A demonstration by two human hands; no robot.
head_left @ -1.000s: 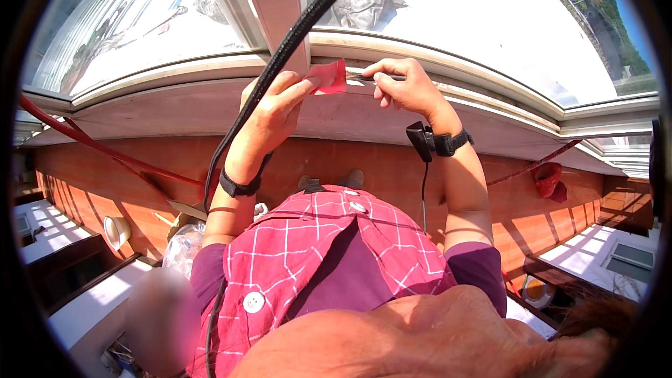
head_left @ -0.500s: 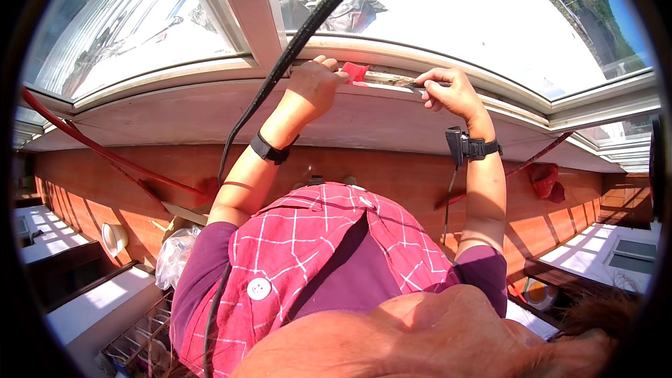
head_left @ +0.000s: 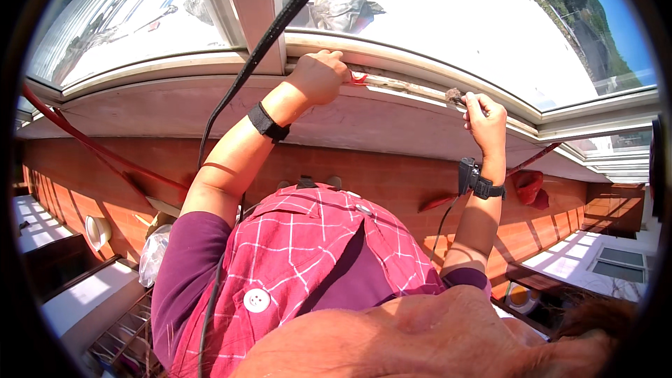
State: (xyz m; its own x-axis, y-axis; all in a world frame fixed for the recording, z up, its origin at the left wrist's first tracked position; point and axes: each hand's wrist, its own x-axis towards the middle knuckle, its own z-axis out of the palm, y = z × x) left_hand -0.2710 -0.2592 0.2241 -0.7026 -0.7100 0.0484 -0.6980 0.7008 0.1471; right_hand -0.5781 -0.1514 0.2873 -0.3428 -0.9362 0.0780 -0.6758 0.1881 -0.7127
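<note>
My left hand point(head_left: 316, 78) is closed at the window's bottom track, on a small red piece point(head_left: 358, 79) that sticks out beside its thumb; whether it is cloth or plastic I cannot tell. Farther right, my right hand point(head_left: 486, 120) pinches a grey-brown fuzzy clump point(head_left: 454, 95), like matted dirt, between thumb and fingertips. The clump is over the near edge of the track. Between both hands runs the pale sliding-window track point(head_left: 402, 86), with brown grime along its groove.
A black cable point(head_left: 269, 35) crosses in front of the window, left of my left hand. The window post point(head_left: 253, 0) rises behind it. Red poles point(head_left: 98, 141) slant below the sill at the left. A red bag or cloth point(head_left: 530, 189) is at the lower right, by the tiled floor.
My right hand has moved right and drawn back from the groove, bringing the clump into view. My left hand has turned over the red piece, so less of it shows.
</note>
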